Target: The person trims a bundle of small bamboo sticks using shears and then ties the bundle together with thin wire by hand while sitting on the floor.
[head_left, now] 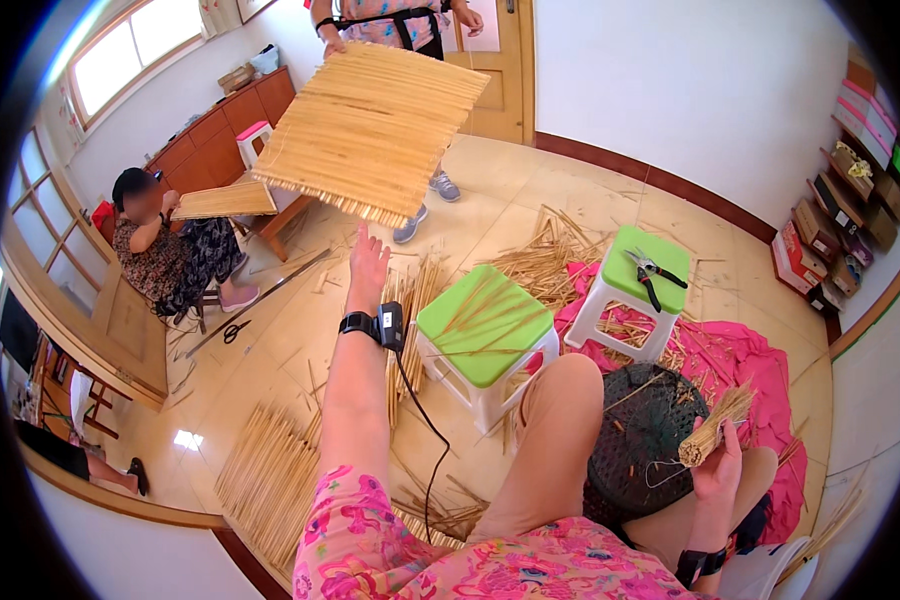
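Observation:
My left hand point(369, 265) is stretched out ahead with its fingers extended and nothing in them. Its fingertips are just below the lower edge of a woven stalk mat point(375, 125), and whether they touch it I cannot tell. A standing person's hand point(334, 46) grips that mat by its upper left corner. At the lower right, my right hand point(718, 472) is closed round a tied bundle of straw stalks point(715, 428), its cut ends facing left. A loose thin wire or string point(660, 478) shows beside the bundle. Beneath lies a dark round woven basket point(630, 455).
Ahead stand two white stools with green tops; stalks lie on the nearer stool point(487, 322), pruning shears point(654, 272) on the farther. Loose stalks point(545, 255) and pink cloth point(750, 370) cover floor areas. A seated person point(165, 245) holds another mat point(225, 202). Scissors point(234, 331) lie on the floor.

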`<state>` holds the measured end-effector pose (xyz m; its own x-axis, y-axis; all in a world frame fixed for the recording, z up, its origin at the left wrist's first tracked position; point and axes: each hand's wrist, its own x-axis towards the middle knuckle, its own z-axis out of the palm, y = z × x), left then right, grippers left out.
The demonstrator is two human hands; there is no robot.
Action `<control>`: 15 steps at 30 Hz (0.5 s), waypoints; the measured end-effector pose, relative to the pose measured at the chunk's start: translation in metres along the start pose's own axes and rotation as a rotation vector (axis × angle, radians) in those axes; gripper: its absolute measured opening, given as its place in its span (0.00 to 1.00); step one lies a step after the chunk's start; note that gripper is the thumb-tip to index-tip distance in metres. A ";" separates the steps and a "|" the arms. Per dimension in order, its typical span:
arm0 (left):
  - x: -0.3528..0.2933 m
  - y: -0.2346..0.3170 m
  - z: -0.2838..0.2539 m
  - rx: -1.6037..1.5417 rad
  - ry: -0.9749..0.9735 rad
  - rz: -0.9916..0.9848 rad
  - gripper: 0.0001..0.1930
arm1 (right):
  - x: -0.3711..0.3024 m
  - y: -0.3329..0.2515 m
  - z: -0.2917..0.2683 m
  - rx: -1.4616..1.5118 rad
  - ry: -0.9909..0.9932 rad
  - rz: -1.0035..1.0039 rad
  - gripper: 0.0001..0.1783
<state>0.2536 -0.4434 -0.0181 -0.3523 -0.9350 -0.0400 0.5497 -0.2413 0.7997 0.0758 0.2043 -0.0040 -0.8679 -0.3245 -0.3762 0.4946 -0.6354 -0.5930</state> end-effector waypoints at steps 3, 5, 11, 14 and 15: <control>0.010 -0.008 0.005 -0.125 -0.027 -0.009 0.33 | 0.001 -0.004 0.001 -0.042 -0.031 -0.035 0.16; 0.010 -0.010 0.005 -0.164 -0.041 0.011 0.29 | 0.002 -0.004 0.002 -0.033 -0.019 -0.039 0.16; -0.018 -0.010 -0.003 -0.212 -0.107 0.025 0.23 | 0.002 0.002 0.007 -0.031 -0.031 0.000 0.17; -0.049 0.005 -0.005 -0.241 -0.011 0.081 0.24 | 0.003 0.003 0.011 -0.022 -0.036 0.001 0.17; -0.064 0.014 -0.008 -0.237 -0.004 0.091 0.24 | 0.003 0.003 0.011 -0.004 -0.095 -0.005 0.17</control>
<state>0.2902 -0.3889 -0.0086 -0.2962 -0.9547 0.0280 0.7412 -0.2112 0.6372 0.0737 0.1936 0.0013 -0.8709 -0.3864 -0.3038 0.4900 -0.6346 -0.5976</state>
